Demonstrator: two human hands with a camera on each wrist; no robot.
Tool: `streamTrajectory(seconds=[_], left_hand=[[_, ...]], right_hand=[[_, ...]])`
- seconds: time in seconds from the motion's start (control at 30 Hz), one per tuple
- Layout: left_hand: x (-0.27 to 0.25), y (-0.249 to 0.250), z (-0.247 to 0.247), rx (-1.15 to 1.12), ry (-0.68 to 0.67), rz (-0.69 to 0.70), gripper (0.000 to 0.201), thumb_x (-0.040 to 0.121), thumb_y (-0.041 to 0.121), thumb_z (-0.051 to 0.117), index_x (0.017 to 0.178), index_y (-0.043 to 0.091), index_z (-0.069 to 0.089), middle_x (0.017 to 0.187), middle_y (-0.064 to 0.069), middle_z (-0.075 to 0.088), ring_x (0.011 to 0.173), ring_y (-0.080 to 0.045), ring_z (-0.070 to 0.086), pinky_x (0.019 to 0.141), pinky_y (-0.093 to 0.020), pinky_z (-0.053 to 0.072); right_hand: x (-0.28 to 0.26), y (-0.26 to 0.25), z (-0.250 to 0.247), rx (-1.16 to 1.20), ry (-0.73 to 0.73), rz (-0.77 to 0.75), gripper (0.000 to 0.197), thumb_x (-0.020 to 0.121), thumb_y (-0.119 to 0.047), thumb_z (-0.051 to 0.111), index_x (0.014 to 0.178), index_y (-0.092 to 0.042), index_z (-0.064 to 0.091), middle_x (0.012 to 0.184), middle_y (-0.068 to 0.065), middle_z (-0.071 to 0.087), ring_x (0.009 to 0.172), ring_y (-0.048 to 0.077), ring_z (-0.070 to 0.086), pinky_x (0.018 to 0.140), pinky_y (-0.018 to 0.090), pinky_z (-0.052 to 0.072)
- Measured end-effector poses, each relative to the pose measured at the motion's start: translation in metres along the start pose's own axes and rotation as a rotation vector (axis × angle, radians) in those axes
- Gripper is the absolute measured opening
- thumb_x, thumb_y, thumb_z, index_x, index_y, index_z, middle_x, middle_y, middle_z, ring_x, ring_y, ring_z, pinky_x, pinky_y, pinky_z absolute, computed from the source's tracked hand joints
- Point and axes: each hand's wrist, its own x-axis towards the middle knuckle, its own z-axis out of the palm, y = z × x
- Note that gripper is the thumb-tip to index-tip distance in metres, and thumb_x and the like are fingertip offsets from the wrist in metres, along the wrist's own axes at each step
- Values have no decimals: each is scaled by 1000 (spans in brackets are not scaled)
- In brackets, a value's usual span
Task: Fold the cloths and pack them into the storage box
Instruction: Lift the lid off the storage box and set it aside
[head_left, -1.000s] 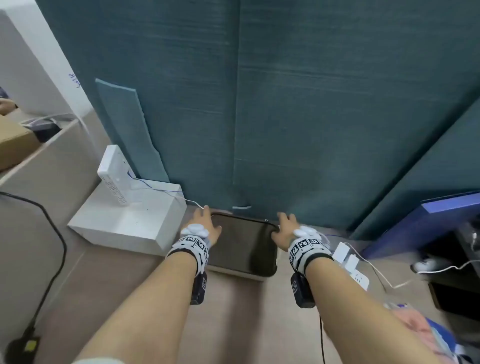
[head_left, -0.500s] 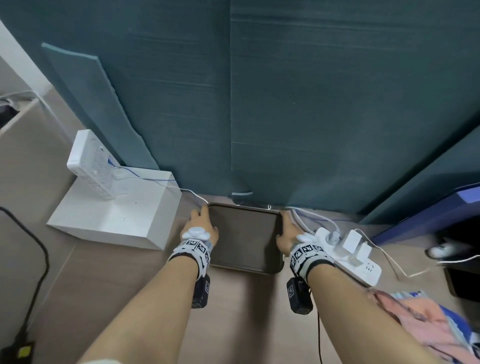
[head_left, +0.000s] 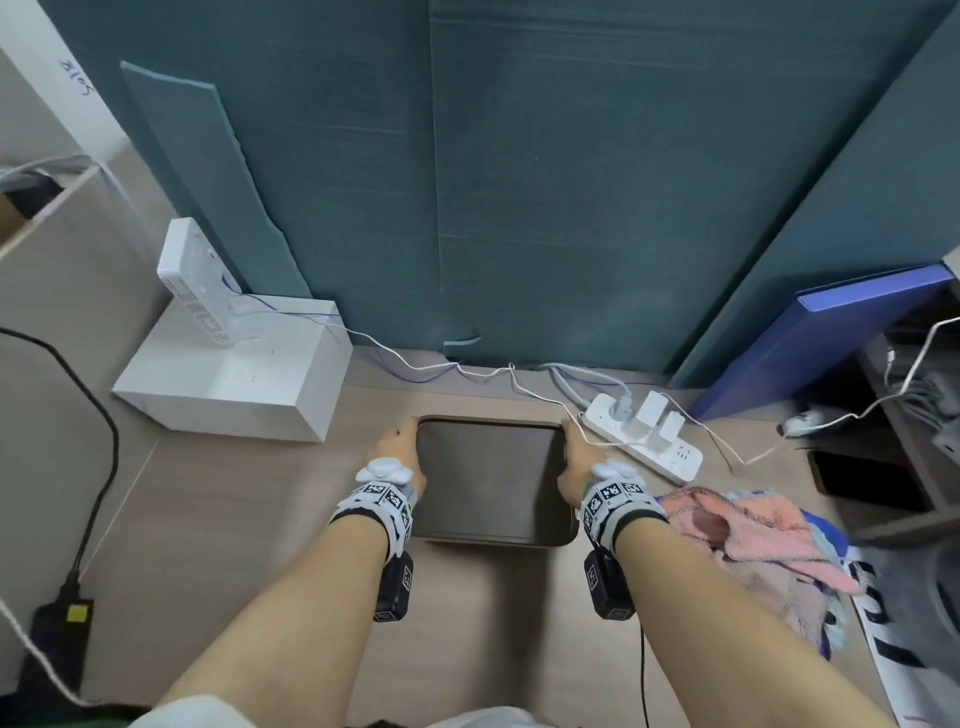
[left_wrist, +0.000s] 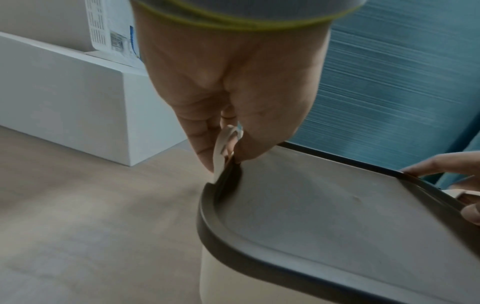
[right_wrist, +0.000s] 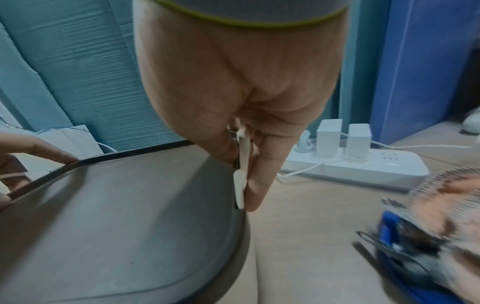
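Both forearms reached forward over the desk (head_left: 218, 545), a hand on each short side of the box (head_left: 491, 480). The left hand (head_left: 400, 457) pinched the pale clip (left_wrist: 224, 148) at the box's left rim between thumb and fingers; the right hand (head_left: 576, 467) likewise gripped the matching latch (right_wrist: 240, 170) on the right rim, fingers curled along it. The dark lid (left_wrist: 337, 216) was on, apparently seated flat. The box stood mid-desk, the cloths (head_left: 748, 540) in an unfolded pink heap just right of the right wrist, none packed. Beyond the box lay a power strip (head_left: 644, 439) with plugs and a thin white cable (head_left: 540, 397) running close to the box's far right corner; a white carton (head_left: 234, 384) sat far left, against the teal panel (head_left: 545, 182). Risks judged: if only one latch releases, the lid could jam or tilt and spring up. Lifting or dragging the box could snag the cable and tug the strip. A lid set down to the right would land on the cloths. Wrist views were motion-blurred; latch state could not be determined.
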Motion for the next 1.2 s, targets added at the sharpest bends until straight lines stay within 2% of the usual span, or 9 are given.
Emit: streamTrajectory(seconds=[0.27,0.4,0.47,0.57,0.67,0.77,0.9,1.03,1.2], left_hand=[[-58,-14,35,14,-28,34,69,82,-2,51,142,29,34,122,-9,51,84,-30,54,71,-36,47],[-66,-24,54,-1,11,-7,50,84,-1,49,130,17,42,120,-12,53,86,-33,55,76,-39,50],[-69,-27,61,-14,18,-24,45,86,2,47,128,18,45,122,-11,52,87,-33,58,75,-38,49],[-71,-30,64,-39,67,-48,39,89,11,50,127,21,48,127,-9,45,83,-33,59,70,-36,47],[-73,-30,66,-72,104,-44,35,88,23,55,124,19,55,132,-9,44,96,-35,63,83,-40,54],[-72,-27,64,-149,117,-78,38,88,30,59,125,22,58,129,-9,49,95,-38,65,86,-42,55],[-72,-29,62,-337,122,-65,35,83,28,61,118,30,65,107,-3,68,80,-30,68,76,-38,59],[-74,-36,67,-395,167,-32,37,85,23,64,121,33,63,114,-1,67,84,-26,62,74,-29,48],[-78,-41,70,-388,184,-18,49,80,29,64,126,42,57,120,0,61,101,-27,63,89,-37,53]], right_hand=[[-37,35,48,-45,-20,22,79,86,-21,50,155,-34,15,123,3,67,110,27,67,87,39,54],[-41,45,61,-12,16,21,36,86,-21,45,122,-24,37,99,1,58,90,28,63,73,37,51],[-44,48,64,19,19,-1,33,87,-22,44,120,-24,39,112,5,60,94,32,63,77,41,52],[-43,50,66,27,21,11,49,90,-20,47,137,-25,38,140,8,45,114,41,59,82,43,46],[-39,52,70,106,40,47,52,93,-27,51,144,-29,40,147,10,37,124,44,54,94,48,46],[-32,51,73,276,89,47,47,97,-35,57,142,-28,50,146,10,40,124,41,55,108,47,42],[-20,55,74,422,189,13,28,96,-39,58,121,-27,61,128,8,59,109,34,62,101,47,49],[-18,57,71,533,237,35,15,98,-41,58,99,-26,59,95,-4,66,93,29,65,93,42,51],[-5,61,69,546,202,68,23,92,-51,56,87,-28,58,86,-8,68,94,29,67,97,44,51]])
